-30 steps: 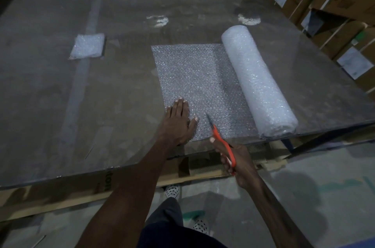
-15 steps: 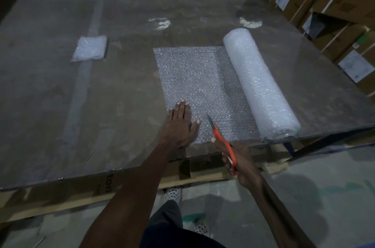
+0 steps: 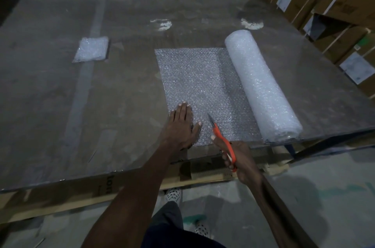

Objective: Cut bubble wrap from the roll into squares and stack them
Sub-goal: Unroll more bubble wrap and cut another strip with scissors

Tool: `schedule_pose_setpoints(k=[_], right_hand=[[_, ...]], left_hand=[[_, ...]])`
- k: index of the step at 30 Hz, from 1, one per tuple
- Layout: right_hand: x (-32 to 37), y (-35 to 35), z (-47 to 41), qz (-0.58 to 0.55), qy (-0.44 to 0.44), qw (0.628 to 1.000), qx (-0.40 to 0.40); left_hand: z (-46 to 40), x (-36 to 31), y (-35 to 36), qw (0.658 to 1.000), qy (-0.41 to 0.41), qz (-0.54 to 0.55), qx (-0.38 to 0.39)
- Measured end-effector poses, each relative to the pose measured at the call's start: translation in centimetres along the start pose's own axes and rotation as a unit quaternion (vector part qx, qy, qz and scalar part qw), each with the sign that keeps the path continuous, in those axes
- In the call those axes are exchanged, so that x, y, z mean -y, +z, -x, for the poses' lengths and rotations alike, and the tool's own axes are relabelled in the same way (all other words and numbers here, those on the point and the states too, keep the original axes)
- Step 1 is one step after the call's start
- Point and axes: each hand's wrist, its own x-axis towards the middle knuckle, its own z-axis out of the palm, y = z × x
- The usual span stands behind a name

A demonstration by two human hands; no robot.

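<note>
Two hands work the unrolled bubble wrap sheet [image 3: 203,85] at 12 o'clock — left hand [image 3: 180,126] flat, pressing; right hand [image 3: 241,158] gripping orange scissors [image 3: 221,138]. Best keep the sheet taut, cut straight — the stack [image 3: 91,49] waits at 10.

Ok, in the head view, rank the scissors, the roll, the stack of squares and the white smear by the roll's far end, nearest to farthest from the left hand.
From the left hand:
1. Scissors, just to its right, held in the right hand.
2. Roll, farther right, across the unrolled sheet.
3. Stack, far left.
4. Smear, at the far right, beyond the roll's end.
</note>
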Motion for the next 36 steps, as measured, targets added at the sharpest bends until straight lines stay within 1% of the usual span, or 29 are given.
schedule_pose_setpoints(k=[4,8,16,19,21,24,28,36], right_hand=[[0.7,0.2,-0.4,0.006,0.001,1.000,0.001],[0.7,0.3,-0.6,0.006,0.003,1.000,-0.001],[0.4,0.1,-0.8,-0.007,-0.010,1.000,0.005],[0.7,0.2,-1.3,-0.002,-0.006,1.000,0.006],[0.8,0.3,-1.7,-0.001,-0.001,1.000,0.004],[0.7,0.4,-2.1,-0.012,0.003,1.000,0.006],[0.5,0.5,-2.3,-0.022,-0.003,1.000,0.002],[1.9,0.8,-2.5,0.000,0.004,1.000,-0.004]], left_hand=[[0.1,0.0,0.1,1.000,0.003,0.002,-0.012],[0.1,-0.1,-0.1,1.000,0.002,0.007,-0.006],[-0.6,-0.1,-0.5,0.999,-0.008,0.045,-0.011],[-2.0,0.6,-0.9,0.999,-0.024,0.035,-0.026],[-3.2,1.2,-1.2,0.999,-0.030,0.019,-0.022],[-4.9,2.0,-1.8,1.000,-0.022,-0.005,-0.007],[-6.2,3.2,-2.4,1.000,-0.006,-0.006,-0.001],[-6.3,4.1,-1.6,1.000,0.008,0.008,-0.003]])
